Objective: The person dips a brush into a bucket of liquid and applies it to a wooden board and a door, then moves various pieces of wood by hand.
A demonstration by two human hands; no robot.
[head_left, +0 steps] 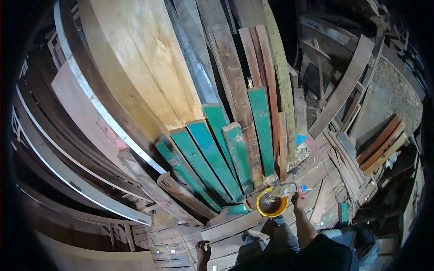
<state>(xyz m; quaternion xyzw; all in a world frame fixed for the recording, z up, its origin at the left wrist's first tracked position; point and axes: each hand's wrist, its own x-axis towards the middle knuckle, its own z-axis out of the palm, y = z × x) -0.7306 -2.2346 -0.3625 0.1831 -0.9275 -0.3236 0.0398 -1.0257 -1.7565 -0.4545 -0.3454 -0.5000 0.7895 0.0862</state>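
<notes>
My right hand (298,202) is closed on what looks like a paint roller (277,192) with a thin wire frame. Its pale head sits over the rim of a yellow bucket (259,204) with dark, murky liquid inside. My left hand (203,252) hangs low at the bottom, fingers loosely curled and apart, with nothing in it. Ahead of me, several green-painted boards (238,153) lean upright side by side. One of them (205,144) has a bluer face. A short green block (237,209) lies at their foot, left of the bucket.
A large plywood sheet (144,58) and long planks (230,67) lean behind the green boards. Curved-looking long boards (86,180) fill the left. Scrap wood (346,158) and reddish-brown pieces (379,142) lie at right. Beneath my feet is a plank floor (235,226).
</notes>
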